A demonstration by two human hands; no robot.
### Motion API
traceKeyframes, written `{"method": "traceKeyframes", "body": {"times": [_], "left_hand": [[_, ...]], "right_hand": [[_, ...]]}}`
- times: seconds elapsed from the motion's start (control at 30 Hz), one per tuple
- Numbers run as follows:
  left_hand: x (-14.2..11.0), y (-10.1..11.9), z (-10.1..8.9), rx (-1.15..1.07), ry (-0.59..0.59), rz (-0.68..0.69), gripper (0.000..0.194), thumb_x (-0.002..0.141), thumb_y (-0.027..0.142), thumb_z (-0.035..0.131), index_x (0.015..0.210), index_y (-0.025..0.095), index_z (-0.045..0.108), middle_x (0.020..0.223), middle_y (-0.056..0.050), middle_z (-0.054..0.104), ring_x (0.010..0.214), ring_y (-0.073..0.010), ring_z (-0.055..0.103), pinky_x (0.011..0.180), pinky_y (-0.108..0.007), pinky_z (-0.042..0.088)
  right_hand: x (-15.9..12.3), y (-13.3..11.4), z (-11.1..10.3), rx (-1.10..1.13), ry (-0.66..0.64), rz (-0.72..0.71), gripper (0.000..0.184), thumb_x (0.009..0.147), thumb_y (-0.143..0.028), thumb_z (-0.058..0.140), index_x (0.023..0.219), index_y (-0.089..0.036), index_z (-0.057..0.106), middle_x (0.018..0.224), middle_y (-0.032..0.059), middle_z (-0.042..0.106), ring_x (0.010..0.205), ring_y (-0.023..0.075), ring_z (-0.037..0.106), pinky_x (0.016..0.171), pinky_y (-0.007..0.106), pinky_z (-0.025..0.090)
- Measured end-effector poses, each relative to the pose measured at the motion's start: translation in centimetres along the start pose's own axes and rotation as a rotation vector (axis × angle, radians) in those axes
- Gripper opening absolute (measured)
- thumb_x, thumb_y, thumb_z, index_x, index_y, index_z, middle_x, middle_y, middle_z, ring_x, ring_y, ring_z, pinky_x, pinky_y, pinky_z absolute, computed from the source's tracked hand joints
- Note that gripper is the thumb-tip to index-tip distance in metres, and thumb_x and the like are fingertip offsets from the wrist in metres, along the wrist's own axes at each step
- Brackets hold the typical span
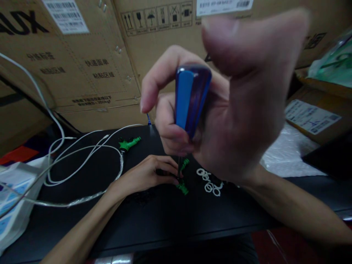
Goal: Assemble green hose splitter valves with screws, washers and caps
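Observation:
My right hand (233,106) fills the middle of the view, close to the camera and blurred. Its fingers are wrapped round the blue handle of a screwdriver (191,99) held upright, with the thin shaft running down to the black table (154,220). My left hand (148,176) lies on the table and pinches a small green plastic fitting (183,187) right where the screwdriver's tip meets it. Several white rings (210,181) lie just right of the fitting.
A second green fitting (128,143) lies further back among looped white cables (79,157). Large cardboard boxes (90,58) wall off the back. A white packet (13,198) sits at the left edge, and plastic wrap (288,154) and a labelled box (313,117) at the right.

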State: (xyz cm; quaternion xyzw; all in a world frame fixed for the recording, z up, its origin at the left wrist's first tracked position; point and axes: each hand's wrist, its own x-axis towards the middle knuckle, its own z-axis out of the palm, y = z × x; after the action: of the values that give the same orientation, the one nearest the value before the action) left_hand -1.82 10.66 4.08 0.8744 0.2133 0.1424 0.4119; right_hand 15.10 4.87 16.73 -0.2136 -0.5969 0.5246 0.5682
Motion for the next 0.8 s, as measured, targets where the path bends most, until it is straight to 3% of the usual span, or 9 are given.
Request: {"method": "traceKeyframes", "body": {"times": [0.13,0.27,0.43,0.5,0.63,0.7,0.8], "left_hand": [[-0.1,0.6,0.0,0.007,0.005,0.009,0.013,0.092,0.028,0.072,0.100,0.024,0.081,0.100,-0.001,0.079,0.095,-0.0187,0.072,0.092,-0.029,0.054],[-0.3,0.1,0.2,0.026,0.003,0.019,0.013,0.090,0.031,0.075,0.095,0.021,0.081,0.102,-0.003,0.076,0.095,-0.0177,0.072,0.089,-0.026,0.054],[-0.5,-0.8,0.0,0.028,-0.021,0.032,0.021,0.089,0.040,0.074,0.103,0.025,0.081,0.101,-0.003,0.077,0.092,-0.0174,0.073,0.085,-0.026,0.054],[-0.6,-0.9,-0.1,0.038,-0.020,0.033,0.022,0.090,0.040,0.073,0.104,0.025,0.081,0.104,-0.003,0.077,0.094,-0.0183,0.073,0.087,-0.027,0.054],[-0.5,-1.0,0.0,0.031,-0.022,0.033,0.021,0.089,0.040,0.074,0.103,0.025,0.081,0.107,-0.003,0.078,0.098,-0.0203,0.073,0.090,-0.029,0.053],[-0.5,-1.2,0.0,0.014,-0.021,0.033,0.022,0.089,0.040,0.074,0.104,0.026,0.081,0.108,-0.003,0.078,0.099,-0.0209,0.073,0.091,-0.030,0.053],[-0.6,-1.4,0.1,-0.015,-0.009,0.024,0.022,0.089,0.038,0.074,0.105,0.025,0.081,0.107,-0.004,0.078,0.099,-0.0211,0.073,0.092,-0.031,0.053]], "right_hand": [[-0.1,0.6,0.0,0.081,0.002,-0.036,0.033,0.099,-0.024,0.036,0.069,-0.021,0.048,0.054,-0.0052,0.037,0.044,0.0100,0.037,0.040,0.022,0.035],[0.2,1.8,-0.8,0.113,0.033,-0.111,0.027,0.100,-0.041,0.052,0.084,-0.020,0.061,0.064,-0.0037,0.051,0.048,0.0108,0.048,0.050,0.028,0.051],[0.0,2.6,-0.9,0.048,0.278,-0.178,0.013,0.098,-0.030,0.062,0.089,-0.022,0.057,0.068,-0.0065,0.055,0.051,0.0085,0.053,0.059,0.030,0.058],[-0.6,2.8,-0.5,0.050,0.321,-0.155,0.013,0.096,-0.027,0.066,0.090,-0.024,0.055,0.065,-0.0080,0.053,0.047,0.0076,0.049,0.052,0.026,0.053],[-1.8,3.1,0.2,0.043,0.288,-0.116,0.013,0.095,-0.035,0.065,0.092,-0.024,0.060,0.059,-0.0079,0.043,0.044,0.0074,0.033,0.039,0.022,0.026],[-2.2,3.2,0.6,0.070,0.237,-0.144,0.026,0.101,-0.044,0.050,0.098,-0.022,0.065,0.058,-0.0061,0.041,0.046,0.0091,0.030,0.042,0.025,0.022],[-2.6,3.2,1.3,0.064,0.263,-0.174,0.038,0.106,-0.043,0.036,0.097,-0.021,0.067,0.059,-0.0044,0.041,0.050,0.0108,0.032,0.046,0.027,0.023]]}}
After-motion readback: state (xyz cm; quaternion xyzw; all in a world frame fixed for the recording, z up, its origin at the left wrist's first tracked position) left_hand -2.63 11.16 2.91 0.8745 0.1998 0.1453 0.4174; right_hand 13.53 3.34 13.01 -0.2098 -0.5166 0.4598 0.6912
